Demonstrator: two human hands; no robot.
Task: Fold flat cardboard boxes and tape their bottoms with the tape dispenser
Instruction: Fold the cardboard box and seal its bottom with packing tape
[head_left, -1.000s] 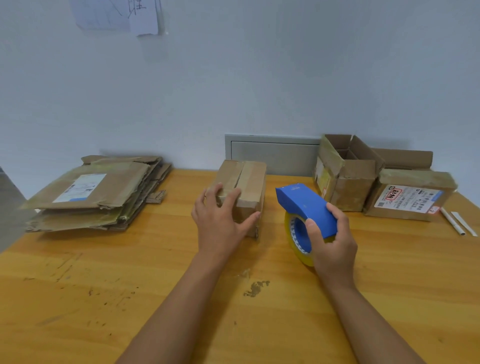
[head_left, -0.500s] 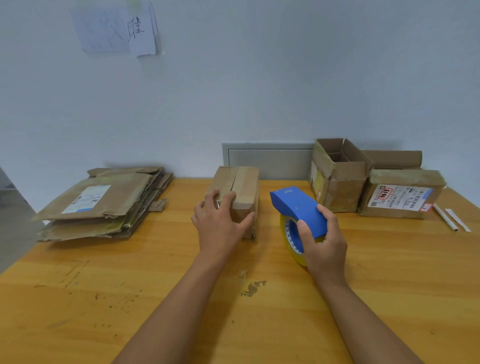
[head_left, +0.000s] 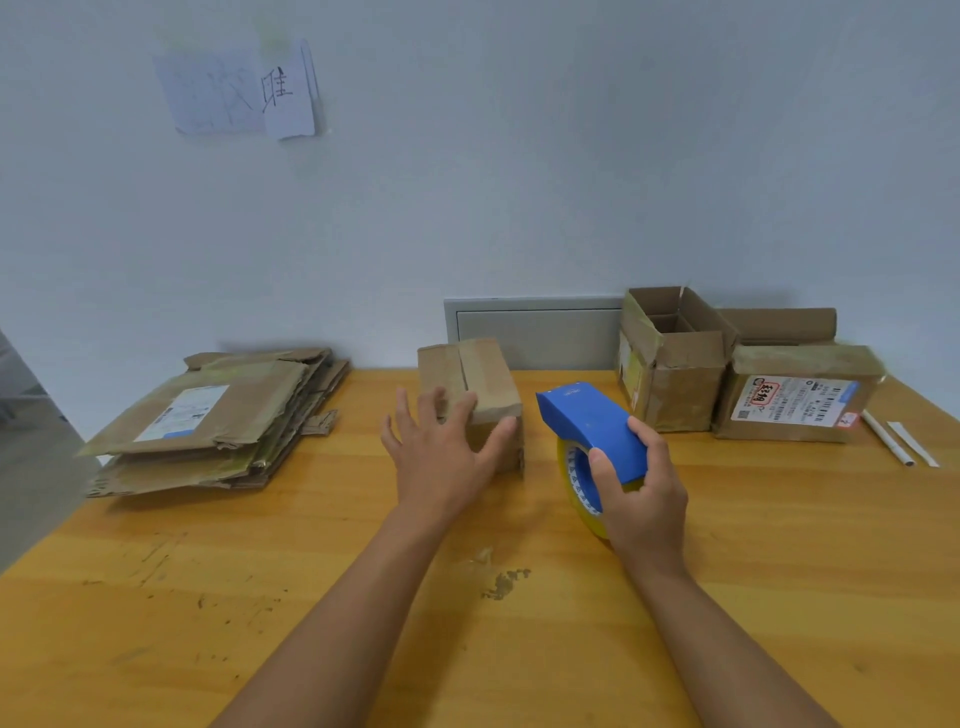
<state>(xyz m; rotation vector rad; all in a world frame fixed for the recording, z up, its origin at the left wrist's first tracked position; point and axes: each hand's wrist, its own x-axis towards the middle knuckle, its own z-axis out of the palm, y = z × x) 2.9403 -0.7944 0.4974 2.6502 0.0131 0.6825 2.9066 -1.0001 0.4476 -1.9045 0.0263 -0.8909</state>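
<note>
Though folded, small box (head_left: 470, 395) looks worn — seam untaped.

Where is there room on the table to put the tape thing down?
Bare table lies right of the right hand, before the two boxes. More lies near the arms. The flat stack crowds the left.

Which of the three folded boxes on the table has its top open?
The middle one, standing between the taped box by the left hand and the labelled box at far right. Its flaps stand up and its inside shows; the other two are closed.
</note>
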